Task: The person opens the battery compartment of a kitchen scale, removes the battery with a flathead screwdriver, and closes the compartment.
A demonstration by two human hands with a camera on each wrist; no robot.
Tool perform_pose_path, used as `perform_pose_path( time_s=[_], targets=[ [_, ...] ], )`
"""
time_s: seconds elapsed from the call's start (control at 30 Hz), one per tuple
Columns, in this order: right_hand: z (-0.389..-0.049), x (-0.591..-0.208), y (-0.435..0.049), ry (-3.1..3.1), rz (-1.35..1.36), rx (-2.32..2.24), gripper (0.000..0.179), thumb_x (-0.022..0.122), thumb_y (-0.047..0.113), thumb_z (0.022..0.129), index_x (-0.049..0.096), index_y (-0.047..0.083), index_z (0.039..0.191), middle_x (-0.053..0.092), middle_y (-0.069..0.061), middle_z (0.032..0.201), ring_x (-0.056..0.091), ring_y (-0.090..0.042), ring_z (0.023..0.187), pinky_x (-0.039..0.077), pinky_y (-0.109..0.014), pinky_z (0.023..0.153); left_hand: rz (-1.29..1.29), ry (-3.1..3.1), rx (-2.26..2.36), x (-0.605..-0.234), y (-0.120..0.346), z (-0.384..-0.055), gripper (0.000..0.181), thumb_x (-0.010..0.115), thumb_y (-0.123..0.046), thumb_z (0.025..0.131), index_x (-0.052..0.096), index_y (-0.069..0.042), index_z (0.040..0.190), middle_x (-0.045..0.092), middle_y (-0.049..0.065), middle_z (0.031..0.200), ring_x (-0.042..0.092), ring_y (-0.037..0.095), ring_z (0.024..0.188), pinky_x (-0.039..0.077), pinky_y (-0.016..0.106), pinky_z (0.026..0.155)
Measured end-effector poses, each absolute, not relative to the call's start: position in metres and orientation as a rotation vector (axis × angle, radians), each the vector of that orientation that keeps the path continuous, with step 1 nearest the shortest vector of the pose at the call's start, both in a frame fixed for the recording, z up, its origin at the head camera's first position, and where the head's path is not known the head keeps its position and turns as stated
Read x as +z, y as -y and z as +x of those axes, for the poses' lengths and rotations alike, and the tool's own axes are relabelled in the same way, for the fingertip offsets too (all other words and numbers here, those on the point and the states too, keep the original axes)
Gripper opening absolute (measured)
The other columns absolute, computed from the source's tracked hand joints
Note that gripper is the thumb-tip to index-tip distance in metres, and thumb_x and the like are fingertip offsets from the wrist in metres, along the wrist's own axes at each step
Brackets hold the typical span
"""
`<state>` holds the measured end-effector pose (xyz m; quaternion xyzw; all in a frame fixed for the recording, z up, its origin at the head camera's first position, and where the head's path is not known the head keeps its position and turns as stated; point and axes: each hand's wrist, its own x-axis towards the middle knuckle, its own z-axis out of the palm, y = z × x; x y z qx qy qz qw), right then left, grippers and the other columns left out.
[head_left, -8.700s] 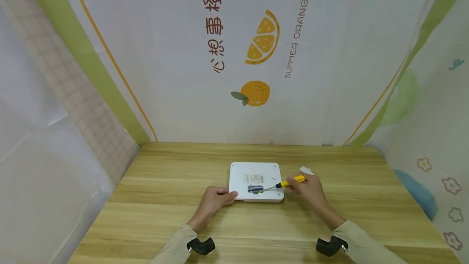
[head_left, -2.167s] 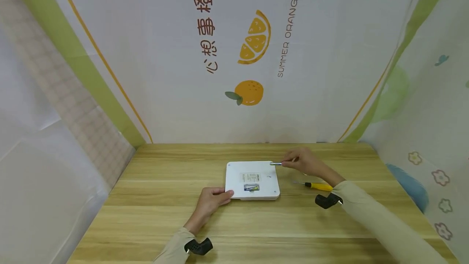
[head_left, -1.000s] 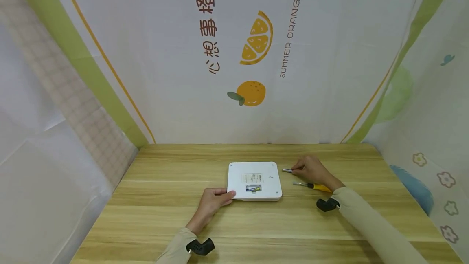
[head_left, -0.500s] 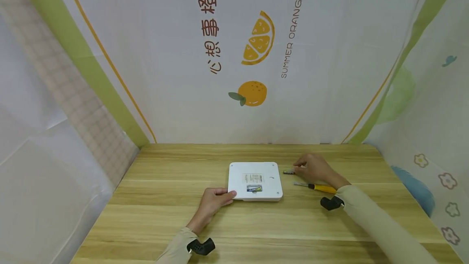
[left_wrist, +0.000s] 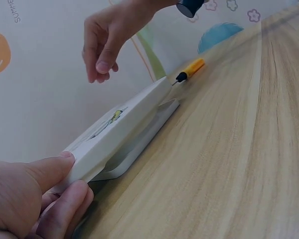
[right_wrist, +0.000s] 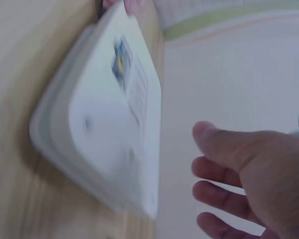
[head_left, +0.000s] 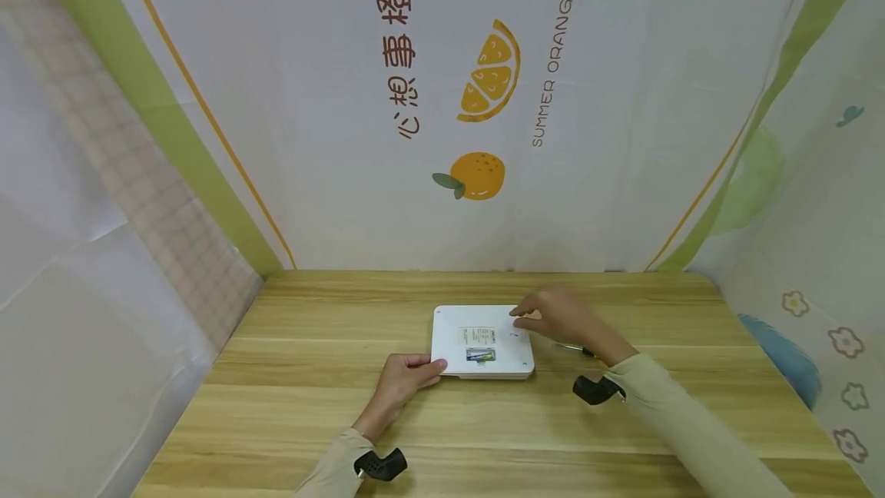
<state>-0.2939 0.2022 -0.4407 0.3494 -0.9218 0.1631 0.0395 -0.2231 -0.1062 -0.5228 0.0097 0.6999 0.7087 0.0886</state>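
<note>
A flat white square device (head_left: 477, 329) lies underside up on the table, with a printed label and an uncovered battery compartment. One blue and yellow battery (head_left: 482, 356) sits inside that compartment. My left hand (head_left: 406, 375) pinches the device's near left corner, thumb on top and fingers beneath, as the left wrist view shows. Above the far right corner hovers my right hand (head_left: 558, 320), fingers loosely bent, holding nothing; the right wrist view shows a gap between thumb and fingers. A screwdriver with a yellow handle (left_wrist: 193, 67) lies right of the device, mostly behind my right wrist in the head view.
The wooden table (head_left: 318, 406) extends on all sides of the device. A white cloth (head_left: 346, 175) printed with oranges hangs behind its far edge. The spot where a loose battery lay is now behind my right hand in the head view.
Earlier my right hand worked the screwdriver at two batteries, laid it down, then set one battery on the table to the right. Now it has released that battery and moved left over the device.
</note>
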Motion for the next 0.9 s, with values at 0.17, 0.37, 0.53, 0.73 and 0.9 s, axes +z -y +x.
perform_pose_path(
  time_s=[0.17,0.37,0.53,0.73,0.9],
  targets=[
    [-0.290,-0.452,-0.176,2.747,1.241,0.603,0.016,0.076,0.023,0.094,0.082,0.011,0.104,0.076,0.002,0.099,0.070,-0.014,0.090,0.062,-0.029,0.073,0.033,-2.087,2.111,-0.523,0.105,-0.223,0.035,0.076,-0.003,0.092,0.065,0.023,0.114,0.070,0.029,0.110,0.073,0.024,0.094,0.065,0.030,0.083],
    [-0.286,-0.465,-0.153,2.813,1.339,0.677,0.013,0.078,0.023,0.093,0.083,0.012,0.096,0.069,0.008,0.088,0.059,-0.003,0.078,0.055,-0.019,0.068,0.039,-2.087,2.116,-0.524,0.106,-0.223,0.033,0.075,-0.002,0.093,0.065,0.022,0.113,0.071,0.026,0.109,0.073,0.024,0.094,0.065,0.031,0.083],
    [-0.288,-0.468,-0.143,2.842,1.386,0.594,0.007,0.080,0.019,0.090,0.084,0.013,0.092,0.064,0.010,0.081,0.052,0.001,0.072,0.048,-0.017,0.063,0.024,-2.084,2.115,-0.524,0.106,-0.224,0.034,0.076,-0.004,0.092,0.066,0.021,0.113,0.072,0.024,0.108,0.073,0.022,0.093,0.065,0.030,0.083],
    [-0.291,-0.467,-0.140,2.843,1.403,0.555,0.004,0.082,0.017,0.088,0.084,0.014,0.090,0.065,0.010,0.081,0.053,0.001,0.073,0.049,-0.018,0.063,0.028,-2.084,2.108,-0.524,0.106,-0.224,0.036,0.076,-0.006,0.092,0.066,0.021,0.113,0.072,0.024,0.108,0.073,0.021,0.092,0.065,0.029,0.082],
    [-0.289,-0.468,-0.138,2.840,1.401,0.511,0.006,0.082,0.018,0.089,0.084,0.013,0.090,0.064,0.009,0.082,0.052,0.000,0.074,0.050,-0.018,0.064,0.034,-2.079,2.105,-0.524,0.107,-0.224,0.035,0.077,-0.006,0.092,0.067,0.020,0.113,0.072,0.023,0.108,0.073,0.021,0.093,0.065,0.029,0.083]
  ],
)
